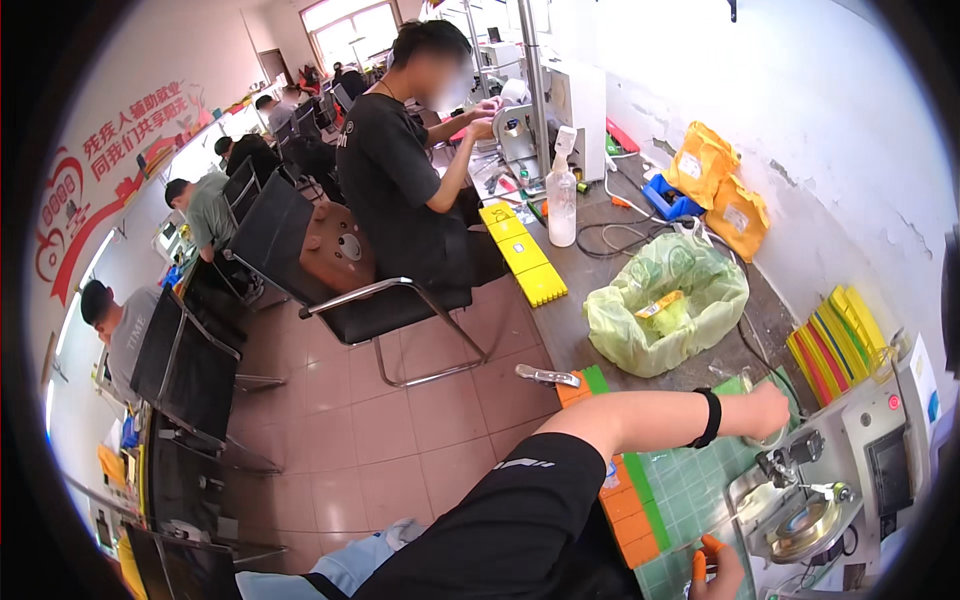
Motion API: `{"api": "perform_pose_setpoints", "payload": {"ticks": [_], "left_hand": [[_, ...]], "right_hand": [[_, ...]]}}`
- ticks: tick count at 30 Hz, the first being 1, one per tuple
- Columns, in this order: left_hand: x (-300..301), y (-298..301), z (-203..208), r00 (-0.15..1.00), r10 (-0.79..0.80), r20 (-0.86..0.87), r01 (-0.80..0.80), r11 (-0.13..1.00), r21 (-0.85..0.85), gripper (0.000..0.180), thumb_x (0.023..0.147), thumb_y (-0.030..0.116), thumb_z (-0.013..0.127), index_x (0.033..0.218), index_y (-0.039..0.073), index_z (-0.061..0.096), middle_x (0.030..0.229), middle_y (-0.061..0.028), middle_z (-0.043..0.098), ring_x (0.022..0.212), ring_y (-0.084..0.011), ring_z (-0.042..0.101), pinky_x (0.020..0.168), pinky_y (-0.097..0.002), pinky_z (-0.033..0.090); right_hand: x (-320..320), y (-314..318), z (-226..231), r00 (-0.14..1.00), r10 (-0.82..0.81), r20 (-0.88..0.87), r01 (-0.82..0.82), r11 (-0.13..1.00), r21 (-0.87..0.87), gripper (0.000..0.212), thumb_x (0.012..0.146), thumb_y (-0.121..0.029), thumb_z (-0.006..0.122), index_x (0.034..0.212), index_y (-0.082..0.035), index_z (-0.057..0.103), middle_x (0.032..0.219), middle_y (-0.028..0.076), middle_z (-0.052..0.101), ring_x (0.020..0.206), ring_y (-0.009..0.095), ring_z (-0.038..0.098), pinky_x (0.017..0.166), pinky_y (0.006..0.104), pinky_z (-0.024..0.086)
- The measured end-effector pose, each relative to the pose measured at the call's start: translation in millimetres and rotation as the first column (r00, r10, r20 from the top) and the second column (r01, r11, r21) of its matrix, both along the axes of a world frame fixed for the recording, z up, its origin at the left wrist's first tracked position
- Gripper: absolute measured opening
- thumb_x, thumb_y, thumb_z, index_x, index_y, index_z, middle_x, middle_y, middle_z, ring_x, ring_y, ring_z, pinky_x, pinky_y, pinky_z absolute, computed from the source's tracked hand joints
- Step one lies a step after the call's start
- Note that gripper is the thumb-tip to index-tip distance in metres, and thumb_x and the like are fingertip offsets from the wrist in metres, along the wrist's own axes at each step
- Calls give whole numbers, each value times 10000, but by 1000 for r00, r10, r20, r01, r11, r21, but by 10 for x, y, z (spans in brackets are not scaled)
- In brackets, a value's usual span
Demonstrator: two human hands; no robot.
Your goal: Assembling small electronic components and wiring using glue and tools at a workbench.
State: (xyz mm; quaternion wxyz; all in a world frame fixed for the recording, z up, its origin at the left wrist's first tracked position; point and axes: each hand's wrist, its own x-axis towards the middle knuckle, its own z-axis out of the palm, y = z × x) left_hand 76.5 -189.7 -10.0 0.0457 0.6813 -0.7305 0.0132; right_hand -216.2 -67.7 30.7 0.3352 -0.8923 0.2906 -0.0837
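My left arm, with a black wristband (708,418), reaches across the bench to the right. My left hand (764,411) is closed at the far edge of the green cutting mat (690,478); what its fingers hold is hidden, though a pale round rim shows just below them. Orange finger covers sit on my right hand (712,568), low in the picture over the mat. Its fingers are curled close together by a thin, light sliver that I cannot make out. To its right stands a bench machine (805,530) with a round metal disc.
A bin lined with a pale green bag (665,310) stands beyond my left arm. Orange blocks (630,515) edge the mat. Yellow blocks (523,255), a clear bottle (562,205), a blue tray (670,198) and coloured folders (840,340) lie around. A co-worker (405,180) sits ahead.
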Motion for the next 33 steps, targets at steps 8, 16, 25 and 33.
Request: {"api": "perform_pose_setpoints", "payload": {"ticks": [8,16,25,33], "left_hand": [[85,-110,-22,998,-41,-56,36,995,-89,178,710,185,749,871,117,789,923,-124,750,868,-307,744,693,-431,584],[149,-138,-3,987,-136,-83,132,990,-57,186,668,167,759,827,73,775,901,-169,735,854,-354,732,705,-468,580],[15,-9,-4,968,-120,-222,82,982,-172,182,763,119,672,929,45,681,887,-176,724,855,-375,723,701,-484,572],[17,-12,-24,974,-168,-153,138,972,-188,131,760,130,671,853,47,712,864,-183,726,850,-377,724,707,-480,573]], "right_hand": [[38,-116,52,1000,-1,-2,1,999,-41,234,978,-155,664,1176,-40,715,981,159,726,810,278,694,696,359,549],[-44,-171,-265,995,67,78,-63,996,-59,254,960,-125,680,1199,-39,699,988,164,723,809,284,694,692,353,547],[-29,-205,-276,989,99,111,-98,995,-14,280,955,-120,685,1219,-28,681,1025,162,708,863,290,686,736,354,543],[77,-143,-171,977,166,132,-151,981,-118,327,938,-110,683,1253,-27,650,1025,201,700,891,363,675,805,433,536]]}}
